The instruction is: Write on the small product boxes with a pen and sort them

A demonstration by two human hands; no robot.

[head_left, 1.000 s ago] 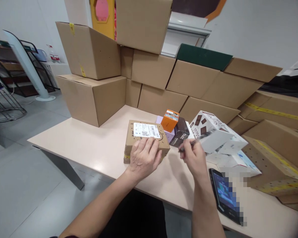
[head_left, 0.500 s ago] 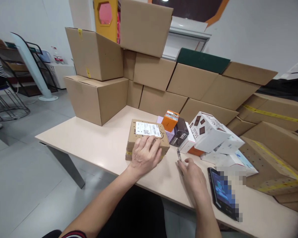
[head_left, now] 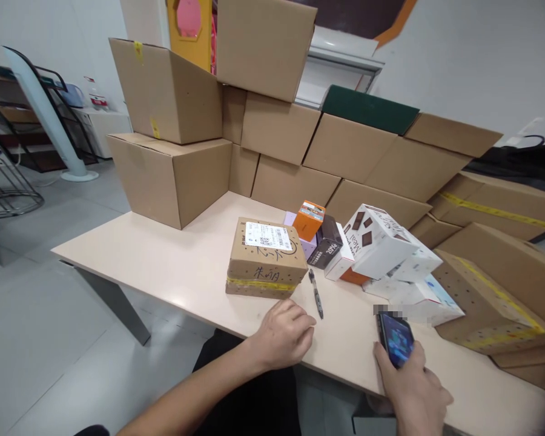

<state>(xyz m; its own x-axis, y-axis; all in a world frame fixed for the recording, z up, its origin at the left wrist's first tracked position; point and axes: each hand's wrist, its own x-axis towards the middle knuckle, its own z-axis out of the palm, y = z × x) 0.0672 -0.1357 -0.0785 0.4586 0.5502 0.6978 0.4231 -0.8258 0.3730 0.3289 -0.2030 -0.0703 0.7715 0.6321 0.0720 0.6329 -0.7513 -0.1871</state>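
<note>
My right hand (head_left: 413, 381) is wrapped round a black phone (head_left: 397, 339) with a lit screen, its thumb on the left side and fingers on the right. At the table's front edge, my left hand (head_left: 285, 335) rests with its fingers curled in, and nothing shows in it. Just beyond that hand sits a small cardboard parcel (head_left: 249, 263) with a white label (head_left: 267, 236) on top, handwriting and a yellow tape band on its front. A pen (head_left: 316, 295) lies on the table right of the parcel, apart from both hands.
Behind the parcel, small product boxes cluster: an orange box (head_left: 309, 221), a dark box (head_left: 327, 245) and white boxes (head_left: 379, 242). Large cartons (head_left: 272, 130) wall off the table's back. Taped cartons (head_left: 495, 290) stand at right. The table's (head_left: 118, 248) left edge overhangs open floor.
My left hand has come off the parcel and drawn back to the table edge, curled. My right hand has let go of the pen, moved right and taken hold of the phone.
</note>
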